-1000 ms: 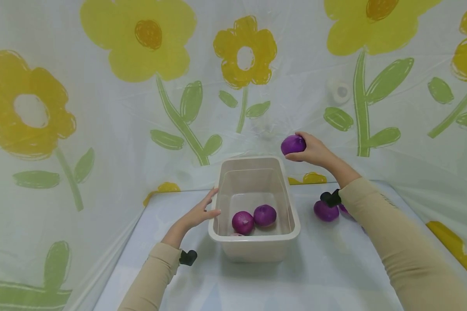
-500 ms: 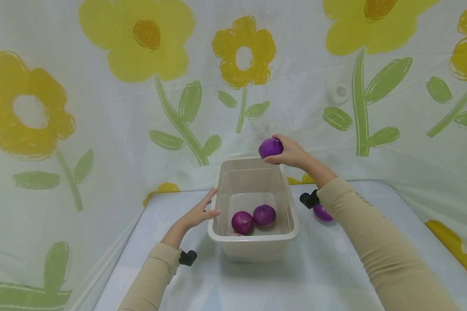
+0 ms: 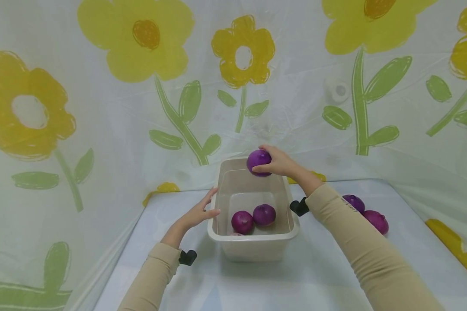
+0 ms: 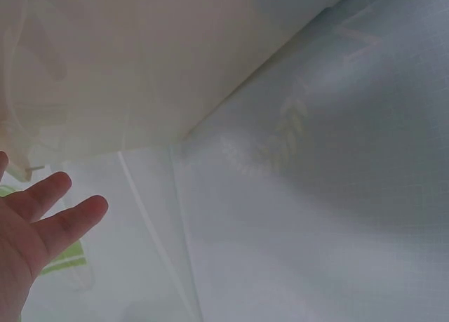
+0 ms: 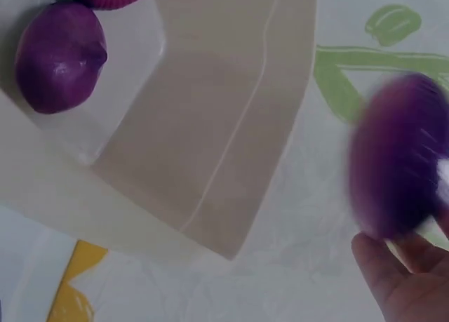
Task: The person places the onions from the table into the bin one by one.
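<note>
A purple onion (image 3: 258, 161) is gripped between the thumb and fingers of my right hand (image 3: 279, 163), over the far end of a beige plastic bin (image 3: 253, 249). The right wrist view shows the same onion (image 5: 396, 153), slightly blurred. My left hand (image 3: 196, 214) rests against the bin's left rim with its fingers spread; in the left wrist view, fingers (image 4: 74, 224) extend beside the bin wall (image 4: 140, 62). Inside the bin lie a reddish-purple onion (image 3: 242, 222) and a darker onion (image 3: 264, 215), side by side. A pale piece of something shows by the near wall, mostly hidden.
Two more onions, one dark (image 3: 354, 202) and one redder (image 3: 376, 221), lie on the white-covered table (image 3: 319, 276) right of the bin, partly behind my right sleeve. A flower-printed curtain (image 3: 295, 86) hangs behind the table.
My right hand has carried the onion leftward, from right of the bin to above its far end, and slightly lower. The left hand has stayed at the rim.
</note>
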The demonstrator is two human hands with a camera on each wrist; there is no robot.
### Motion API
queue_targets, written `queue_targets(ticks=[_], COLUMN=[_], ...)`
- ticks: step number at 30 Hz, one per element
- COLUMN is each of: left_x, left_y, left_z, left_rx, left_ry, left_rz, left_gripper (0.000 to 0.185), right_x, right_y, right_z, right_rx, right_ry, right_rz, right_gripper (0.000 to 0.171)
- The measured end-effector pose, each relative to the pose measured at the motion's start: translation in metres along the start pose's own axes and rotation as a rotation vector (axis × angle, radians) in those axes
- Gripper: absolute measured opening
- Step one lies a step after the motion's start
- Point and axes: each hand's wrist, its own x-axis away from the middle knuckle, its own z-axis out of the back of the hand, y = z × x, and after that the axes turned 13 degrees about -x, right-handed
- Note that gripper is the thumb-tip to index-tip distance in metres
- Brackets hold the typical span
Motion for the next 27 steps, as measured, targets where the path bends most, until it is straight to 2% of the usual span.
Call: queue_targets(ticks=[10,20,27], left_x=[0.000,-0.001,-0.015], left_y=[0.000,-0.001,-0.031], left_z=[-0.001,-0.001,-0.008], left_rx=[0.003,-0.021,-0.012], left_ry=[-0.002,-0.009,0.023], left_rz=[-0.014,0.004,0.009], left_gripper=[0.079,0.081,0.081], right_x=[0.007,0.029,0.051], right_y=[0.003,0.024,0.056], right_z=[0.007,0.041,0.068], right_rx=[-0.033,0.001,0.067], right_ry=[-0.004,0.040,0.086], right_rz=[-0.002,-0.053,-0.091], right_gripper=[0.082,0.081,0.083])
